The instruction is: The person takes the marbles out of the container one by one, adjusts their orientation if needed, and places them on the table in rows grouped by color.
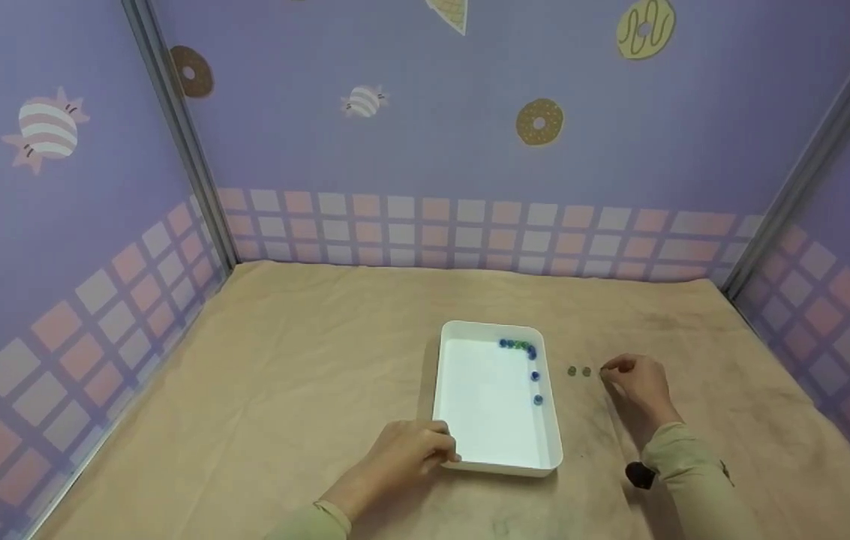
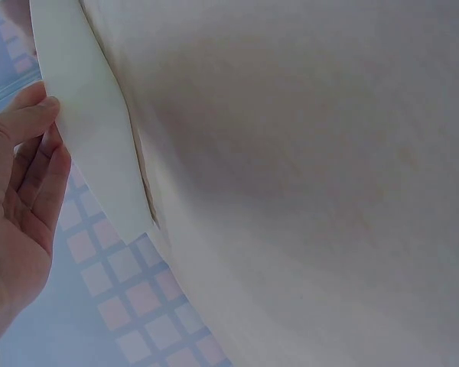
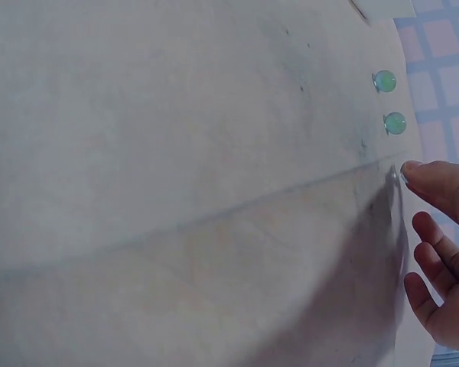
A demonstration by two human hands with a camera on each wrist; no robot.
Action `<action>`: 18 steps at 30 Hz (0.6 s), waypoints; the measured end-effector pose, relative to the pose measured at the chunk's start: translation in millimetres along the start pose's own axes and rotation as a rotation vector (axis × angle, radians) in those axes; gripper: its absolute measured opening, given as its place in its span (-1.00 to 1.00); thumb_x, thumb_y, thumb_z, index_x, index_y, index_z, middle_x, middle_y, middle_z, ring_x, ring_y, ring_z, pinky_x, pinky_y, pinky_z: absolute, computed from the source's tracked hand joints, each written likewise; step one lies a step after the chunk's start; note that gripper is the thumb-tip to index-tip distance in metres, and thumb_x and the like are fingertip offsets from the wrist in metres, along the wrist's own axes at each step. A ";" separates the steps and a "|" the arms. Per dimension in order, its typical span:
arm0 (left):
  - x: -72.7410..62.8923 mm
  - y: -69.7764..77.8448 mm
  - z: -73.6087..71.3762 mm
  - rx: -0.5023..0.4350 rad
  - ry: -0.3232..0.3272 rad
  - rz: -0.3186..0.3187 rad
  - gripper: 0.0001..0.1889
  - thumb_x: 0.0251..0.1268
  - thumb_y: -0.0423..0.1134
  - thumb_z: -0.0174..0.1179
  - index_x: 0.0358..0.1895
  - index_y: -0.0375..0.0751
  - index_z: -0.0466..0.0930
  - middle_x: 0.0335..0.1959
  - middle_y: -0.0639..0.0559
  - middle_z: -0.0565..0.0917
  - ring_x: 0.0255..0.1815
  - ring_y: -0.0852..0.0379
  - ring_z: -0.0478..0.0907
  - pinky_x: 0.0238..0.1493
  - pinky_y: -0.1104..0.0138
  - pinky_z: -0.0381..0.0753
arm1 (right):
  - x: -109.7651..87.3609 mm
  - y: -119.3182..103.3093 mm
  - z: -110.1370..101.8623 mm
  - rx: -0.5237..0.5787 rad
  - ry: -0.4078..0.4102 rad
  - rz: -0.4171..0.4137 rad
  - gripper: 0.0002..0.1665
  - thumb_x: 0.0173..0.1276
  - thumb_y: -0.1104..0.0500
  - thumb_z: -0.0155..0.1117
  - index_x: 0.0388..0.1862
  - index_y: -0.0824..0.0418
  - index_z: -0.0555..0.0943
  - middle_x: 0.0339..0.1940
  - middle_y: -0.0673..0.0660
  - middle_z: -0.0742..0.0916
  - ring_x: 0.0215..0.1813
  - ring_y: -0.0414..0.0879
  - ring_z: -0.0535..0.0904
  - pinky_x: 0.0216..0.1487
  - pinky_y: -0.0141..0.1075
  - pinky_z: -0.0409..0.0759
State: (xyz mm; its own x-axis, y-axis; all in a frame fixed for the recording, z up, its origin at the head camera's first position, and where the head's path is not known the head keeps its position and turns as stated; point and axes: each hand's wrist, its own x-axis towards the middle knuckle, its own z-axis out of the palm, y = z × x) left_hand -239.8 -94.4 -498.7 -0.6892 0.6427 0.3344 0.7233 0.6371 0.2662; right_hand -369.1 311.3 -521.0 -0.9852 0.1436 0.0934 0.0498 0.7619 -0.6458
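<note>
A white rectangular tray lies on the cloth, several blue and green glass marbles in its far right corner and along its right side. My left hand holds the tray's near left corner; in the left wrist view the thumb and fingers pinch its rim. To the right of the tray, my right hand pinches a small glass marble between thumb and forefinger, down at the cloth. It is mostly hidden by the fingertips. Two green marbles sit between that hand and the tray.
A tan cloth with creases covers the table. Purple walls with checkered borders and metal corner posts enclose it on the left, back and right. A black device sits at the right sleeve.
</note>
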 end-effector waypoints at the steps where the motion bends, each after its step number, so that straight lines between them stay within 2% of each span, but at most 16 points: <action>1: -0.1 0.0 0.1 0.002 0.000 0.001 -0.87 0.29 -0.24 0.28 -0.37 0.10 0.76 -0.34 0.29 0.71 -0.32 0.34 0.67 -0.30 0.61 0.53 | -0.5 0.0 0.4 -0.006 0.002 0.004 -0.79 0.30 0.19 0.34 -0.17 0.30 0.74 -0.15 0.28 0.76 -0.08 0.11 0.63 -0.11 -0.10 0.54; 7: -0.9 -0.2 0.7 0.014 0.017 0.013 -0.87 0.28 -0.24 0.29 -0.38 0.11 0.76 -0.36 0.30 0.70 -0.33 0.35 0.67 -0.32 0.61 0.53 | -2.9 0.5 1.7 -0.019 0.001 0.016 -0.79 0.30 0.20 0.35 -0.16 0.29 0.73 -0.14 0.29 0.76 -0.05 0.15 0.63 -0.04 0.00 0.55; 10: -1.3 -0.9 1.1 -0.009 0.024 0.022 -0.89 0.27 -0.25 0.30 -0.38 0.08 0.76 -0.36 0.27 0.71 -0.32 0.33 0.67 -0.30 0.62 0.54 | -3.7 0.8 1.0 -0.022 0.004 -0.011 -0.80 0.31 0.20 0.34 -0.16 0.29 0.74 -0.14 0.30 0.76 -0.06 0.17 0.64 -0.05 0.01 0.56; 14: -1.5 -1.8 1.4 -0.029 0.022 0.027 -0.91 0.26 -0.24 0.29 -0.35 0.04 0.77 -0.35 0.25 0.72 -0.30 0.32 0.68 -0.25 0.63 0.55 | -3.6 1.5 0.2 -0.036 0.016 -0.052 -0.81 0.31 0.19 0.35 -0.18 0.27 0.76 -0.18 0.29 0.78 -0.12 0.15 0.65 -0.15 -0.10 0.56; 18: -1.4 -1.8 1.5 -0.024 0.012 0.018 -0.91 0.28 -0.22 0.28 -0.34 0.06 0.77 -0.34 0.26 0.72 -0.29 0.33 0.68 -0.25 0.63 0.55 | -2.9 2.6 0.6 -0.036 0.018 -0.051 -0.82 0.30 0.18 0.36 -0.20 0.25 0.76 -0.22 0.26 0.78 -0.16 0.11 0.64 -0.22 -0.20 0.50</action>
State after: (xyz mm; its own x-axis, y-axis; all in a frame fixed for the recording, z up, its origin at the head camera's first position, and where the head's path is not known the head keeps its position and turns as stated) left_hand -240.1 -95.8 -501.0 -0.6760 0.6483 0.3503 0.7362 0.6155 0.2815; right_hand -366.2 312.5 -523.4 -0.9836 0.1150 0.1392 0.0057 0.7905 -0.6124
